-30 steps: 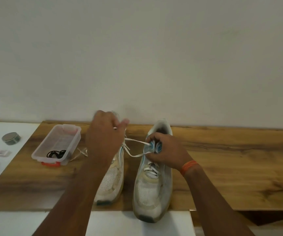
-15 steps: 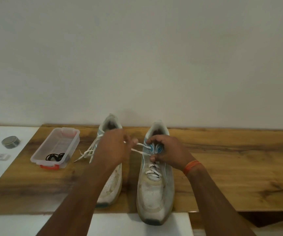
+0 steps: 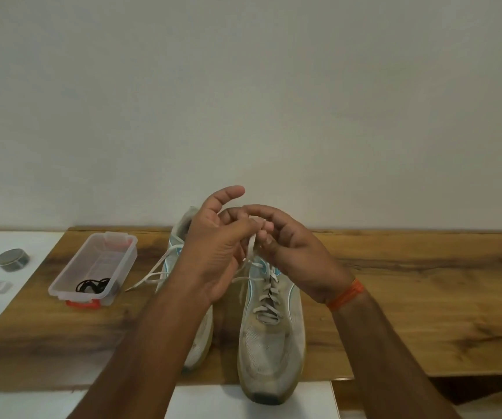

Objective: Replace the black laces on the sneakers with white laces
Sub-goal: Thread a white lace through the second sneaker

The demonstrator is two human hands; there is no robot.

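Both hands pinch the white lace (image 3: 251, 247) above the right sneaker (image 3: 272, 322): left hand (image 3: 216, 255), right hand (image 3: 292, 249); keep tension even below pinch while knotting.

Two sneakers (image 3: 272, 337) stand side by side on the bench (image 3: 410, 313); a tub (image 3: 92, 267) holding laces (image 3: 92, 286) sits left.
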